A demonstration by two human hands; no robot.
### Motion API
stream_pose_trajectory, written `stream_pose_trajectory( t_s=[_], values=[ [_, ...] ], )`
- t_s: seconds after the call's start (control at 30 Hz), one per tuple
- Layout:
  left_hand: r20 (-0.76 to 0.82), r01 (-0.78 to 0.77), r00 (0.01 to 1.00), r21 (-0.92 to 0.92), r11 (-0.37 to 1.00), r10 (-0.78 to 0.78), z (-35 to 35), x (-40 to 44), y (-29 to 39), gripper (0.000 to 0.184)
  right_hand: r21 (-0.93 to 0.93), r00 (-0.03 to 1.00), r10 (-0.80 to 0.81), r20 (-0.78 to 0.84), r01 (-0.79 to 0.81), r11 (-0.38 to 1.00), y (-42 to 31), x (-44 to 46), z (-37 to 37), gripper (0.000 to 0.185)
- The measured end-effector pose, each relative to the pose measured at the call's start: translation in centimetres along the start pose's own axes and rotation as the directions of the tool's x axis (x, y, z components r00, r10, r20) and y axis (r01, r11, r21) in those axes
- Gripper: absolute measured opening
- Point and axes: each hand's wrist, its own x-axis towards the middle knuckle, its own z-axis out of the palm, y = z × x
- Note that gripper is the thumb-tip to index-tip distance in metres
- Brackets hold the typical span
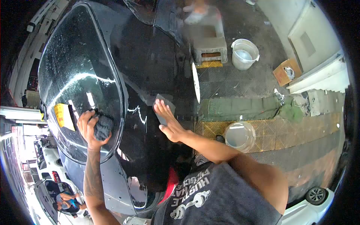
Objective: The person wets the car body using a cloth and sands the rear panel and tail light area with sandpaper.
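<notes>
My left hand (90,129) is closed around a bunched dark grey cloth (104,128), resting on the wet glass of a car window (80,48). To the right, my right hand (169,122) lies with fingers stretched over a grey sheet that looks like sandpaper (170,105), pressing it against the car's dark body panel (146,86). The sheet's edges show on both sides of the fingers; its underside is hidden. Light, dull patches and smears mark the panel near that hand. A yellow sticker (63,116) is on the glass left of my left hand.
A white bucket (244,63) and a clear tub of greyish water (240,137) stand on the floor right of the car. Near a grey stool (210,43) is another person's blurred hand (197,9). A cardboard box (283,77) sits by the wall. Another person (66,201) is at lower left.
</notes>
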Motion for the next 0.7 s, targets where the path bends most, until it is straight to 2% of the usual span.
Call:
stream_pose_trajectory(
  t_s=[0.03, 0.1, 0.13, 0.17, 0.23, 0.3, 0.33, 0.37, 0.43, 0.5, 0.57, 0.63, 0.67, 0.7],
  values=[
    [0.004, 0.003, 1.0, 0.005, 1.0, -0.003, 0.1, -0.2, -0.1, 0.059, 0.009, 0.998, -0.032, 0.046, 0.032, 0.999, 0.7, -0.1, -0.1, 0.081],
    [-0.002, 0.014, 1.0, -0.016, 1.0, -0.014, 0.2, -0.2, -0.2, 0.059, -0.127, 0.993, 0.017, -0.117, -0.032, 0.991, 2.9, 6.2, -3.4, 0.08],
    [-0.004, 0.018, 1.0, -0.015, 1.0, -0.018, 0.3, 0.0, -0.1, 0.059, -0.09, 0.973, 0.03, -0.228, -0.052, 0.995, 7.5, 10.1, -3.7, 0.08],
    [0.001, 0.028, 1.0, -0.011, 1.0, -0.028, 0.2, 0.1, 0.0, 0.059, 0.168, 0.945, 0.195, -0.264, -0.154, 0.974, 9.9, 14.2, -5.8, 0.078],
    [0.011, 0.044, 0.999, -0.006, 0.999, -0.044, -0.1, -0.3, 0.2, 0.06, 0.096, 0.94, 0.124, -0.319, -0.098, 0.991, 11.5, 15.4, -6.1, 0.078],
    [0.033, 0.023, 0.999, 0.014, 1.0, -0.023, 0.0, -0.5, -0.4, 0.061, -0.158, 0.986, 0.027, -0.167, -0.054, 0.986, 6.5, 9.6, -4.0, 0.076],
    [0.039, 0.027, 0.999, 0.014, 1.0, -0.028, 0.0, -0.5, -0.3, 0.063, -0.096, 0.994, 0.056, -0.089, -0.064, 0.993, 3.9, 6.2, -3.1, 0.079],
    [0.027, 0.019, 0.999, 0.011, 1.0, -0.019, 0.1, -0.8, -0.6, 0.063, 0.065, 0.999, 0.04, -0.019, -0.039, 0.997, 3.5, 4.5, -2.8, 0.082],
    [0.033, 0.024, 0.999, 0.022, 0.999, -0.024, 0.1, -0.8, -0.5, 0.06, -0.139, 0.994, 0.079, -0.075, -0.089, 0.986, 5.2, 7.9, -4.2, 0.085],
    [0.03, 0.026, 0.999, 0.015, 1.0, -0.026, 0.0, -0.5, -0.5, 0.058, -0.206, 0.96, -0.009, -0.28, -0.051, 0.977, 13.3, 15.1, -5.5, 0.082],
    [0.027, 0.044, 0.999, 0.008, 0.999, -0.045, 0.1, -0.6, 0.1, 0.056, 0.071, 0.875, 0.266, -0.404, -0.26, 0.963, 15.8, 20.9, -8.4, 0.077],
    [0.005, 0.043, 0.999, 0.042, 0.998, -0.044, 0.2, -0.3, 0.0, 0.067, 0.132, 0.893, 0.267, -0.362, -0.235, 0.963, 12.5, 18.8, -7.6, 0.08],
    [0.0, 0.04, 0.999, 0.039, 0.998, -0.04, 0.4, -0.3, -0.2, 0.067, -0.049, 0.903, 0.15, -0.403, -0.185, 0.981, 11.2, 16.2, -5.0, 0.08],
    [0.009, 0.038, 0.999, 0.042, 0.998, -0.038, 0.3, -0.7, -0.3, 0.066, -0.064, 0.935, 0.185, -0.303, -0.214, 0.975, 8.0, 13.1, -4.2, 0.081]
  ],
)
